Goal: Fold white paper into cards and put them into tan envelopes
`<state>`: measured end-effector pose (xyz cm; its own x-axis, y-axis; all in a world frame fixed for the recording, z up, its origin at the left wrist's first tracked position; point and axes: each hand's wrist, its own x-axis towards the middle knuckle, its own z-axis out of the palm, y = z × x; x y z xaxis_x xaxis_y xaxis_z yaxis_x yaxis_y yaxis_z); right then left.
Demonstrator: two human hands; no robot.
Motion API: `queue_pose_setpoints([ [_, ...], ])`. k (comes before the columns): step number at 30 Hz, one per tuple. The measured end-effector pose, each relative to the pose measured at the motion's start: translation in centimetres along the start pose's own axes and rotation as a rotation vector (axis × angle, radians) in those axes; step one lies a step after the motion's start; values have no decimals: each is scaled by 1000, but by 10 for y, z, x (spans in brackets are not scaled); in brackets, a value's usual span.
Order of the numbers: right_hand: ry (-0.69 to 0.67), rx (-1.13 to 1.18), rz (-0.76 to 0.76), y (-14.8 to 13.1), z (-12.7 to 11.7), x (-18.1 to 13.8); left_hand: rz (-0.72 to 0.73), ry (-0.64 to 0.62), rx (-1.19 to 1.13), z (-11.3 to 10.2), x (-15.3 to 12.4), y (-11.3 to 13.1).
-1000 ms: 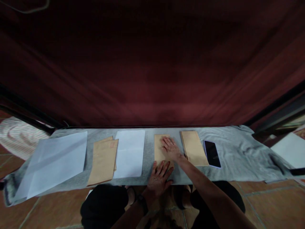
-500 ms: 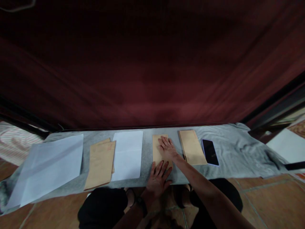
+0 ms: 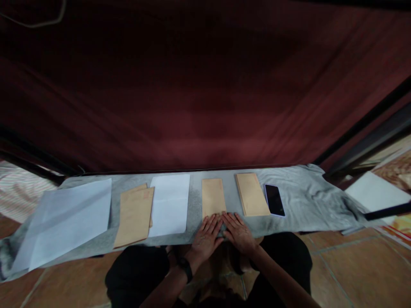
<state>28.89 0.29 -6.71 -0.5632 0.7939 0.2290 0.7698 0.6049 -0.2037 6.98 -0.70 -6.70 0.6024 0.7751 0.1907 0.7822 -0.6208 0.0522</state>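
Note:
A brown paper envelope (image 3: 213, 196) lies flat on the grey cloth in front of me. Across its near end rest the fingertips of my left hand (image 3: 206, 237), fingers stretched out. Beside it my right hand (image 3: 240, 233) also lies with fingers extended, its tips touching the near right corner of the envelope. Neither hand grips anything. To the right is a neat stack of brown envelopes (image 3: 253, 194). Left of my hands, sheets of white paper (image 3: 170, 205) lie partly under another pile of brown envelopes (image 3: 135, 216).
A grey cloth (image 3: 302, 205) covers the long, narrow surface. A phone (image 3: 275, 200) lies right of the envelope stack. Larger white sheets (image 3: 70, 222) spread over the left end. Behind stands a dark red panel (image 3: 205, 128). Tiled floor (image 3: 366, 265) shows below.
My right hand has drawn back from the middle of the envelope to its near end, beside my left hand. More of the envelope's face is uncovered. The view has shifted slightly.

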Motion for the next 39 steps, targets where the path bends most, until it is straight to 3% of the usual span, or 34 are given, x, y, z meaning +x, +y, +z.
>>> queue_pose_setpoints([
  [5, -6, 0, -4, -5, -10, -16, -33, 12, -10, 0, -14, 4],
  [9, -17, 4, 7, -5, -10, -21, -68, 9, -51, -2, -6, 5],
  [14, 17, 26, 33, -6, -4, -21, -60, -32, -111, 0, 35, 0],
  [21, 40, 25, 89, -10, -1, -20, -111, -16, -146, 20, 94, -20],
  [29, 13, 15, 84, -10, -3, -20, -173, -81, -158, 26, 135, -43],
  [33, 25, 25, 78, -9, 2, -22, -166, -92, -154, 21, 116, -35],
  [39, 59, 23, 72, -7, 4, -25, -42, -27, -130, 3, 31, -9],
])
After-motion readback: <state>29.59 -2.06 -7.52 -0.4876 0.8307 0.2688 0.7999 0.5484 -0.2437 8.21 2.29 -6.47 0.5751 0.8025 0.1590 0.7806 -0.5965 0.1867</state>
